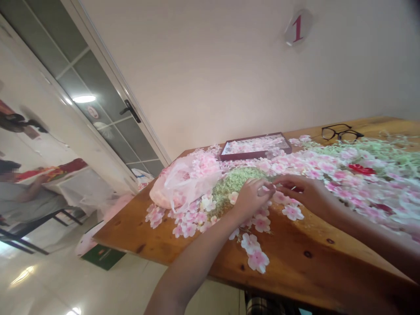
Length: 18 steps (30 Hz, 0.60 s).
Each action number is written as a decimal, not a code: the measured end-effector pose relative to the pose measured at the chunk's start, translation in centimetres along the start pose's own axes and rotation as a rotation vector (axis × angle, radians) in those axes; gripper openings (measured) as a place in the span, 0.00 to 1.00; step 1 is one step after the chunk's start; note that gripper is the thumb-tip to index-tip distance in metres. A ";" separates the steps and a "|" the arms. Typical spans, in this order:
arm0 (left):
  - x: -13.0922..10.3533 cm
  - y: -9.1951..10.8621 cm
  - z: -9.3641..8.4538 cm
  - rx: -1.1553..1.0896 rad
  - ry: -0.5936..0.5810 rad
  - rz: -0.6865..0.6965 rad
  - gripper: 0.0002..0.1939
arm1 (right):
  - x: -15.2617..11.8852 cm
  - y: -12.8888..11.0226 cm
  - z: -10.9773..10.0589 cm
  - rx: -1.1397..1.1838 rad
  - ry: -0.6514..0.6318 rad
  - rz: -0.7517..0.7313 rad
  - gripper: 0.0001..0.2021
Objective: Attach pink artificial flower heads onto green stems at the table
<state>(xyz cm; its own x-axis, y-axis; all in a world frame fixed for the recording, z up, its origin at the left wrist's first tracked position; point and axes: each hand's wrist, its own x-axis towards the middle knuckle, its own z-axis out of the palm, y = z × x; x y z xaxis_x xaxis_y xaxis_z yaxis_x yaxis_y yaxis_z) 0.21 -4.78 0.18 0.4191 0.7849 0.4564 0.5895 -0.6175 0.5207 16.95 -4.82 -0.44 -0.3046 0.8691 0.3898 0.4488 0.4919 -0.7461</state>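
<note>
Over the middle of the wooden table [288, 249], my left hand [252, 194] has its fingers bent together beside a pale green heap of small stems [226, 186]. What its fingertips pinch is too small to make out. My right hand [297, 188] comes in from the right, its thumb and fingertips closed close to the left fingertips; anything between them is hidden. Pink and white artificial blossoms [259, 260] lie below and around both hands. A translucent bag [177, 183] of pink blossoms rests left of the green heap.
Behind the hands, a dark-rimmed tray [256, 153] holds blossoms. Black glasses [343, 132] lie at the back right, near more green stems [387, 153] and a red flower [362, 169]. A seated person [29, 197] is at the far left, beyond the table's edge.
</note>
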 end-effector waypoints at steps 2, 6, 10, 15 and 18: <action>0.0 -0.1 0.1 -0.010 -0.015 0.008 0.10 | -0.1 -0.2 0.0 0.014 0.004 -0.015 0.10; 0.0 -0.4 0.0 -0.044 0.051 -0.042 0.10 | 0.2 -0.1 -0.6 0.028 0.092 0.041 0.09; 0.1 -1.2 -0.2 -0.062 0.185 -0.113 0.12 | 0.8 0.6 -1.6 -0.049 0.211 0.077 0.08; 0.3 -2.0 -0.2 -0.047 0.239 -0.137 0.12 | 0.9 -0.4 -4.6 -0.259 0.010 0.030 0.08; 0.3 -2.1 0.0 -0.029 0.210 -0.132 0.12 | 2.5 -1.7 -7.1 -0.425 -0.065 0.035 0.07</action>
<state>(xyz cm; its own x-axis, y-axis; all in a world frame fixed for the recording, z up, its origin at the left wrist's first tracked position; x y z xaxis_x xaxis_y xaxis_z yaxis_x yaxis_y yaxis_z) -0.91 -3.27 -0.75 0.1858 0.8329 0.5212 0.6079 -0.5142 0.6050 21.43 -3.12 5.61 -0.3294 0.8873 0.3229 0.7617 0.4518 -0.4645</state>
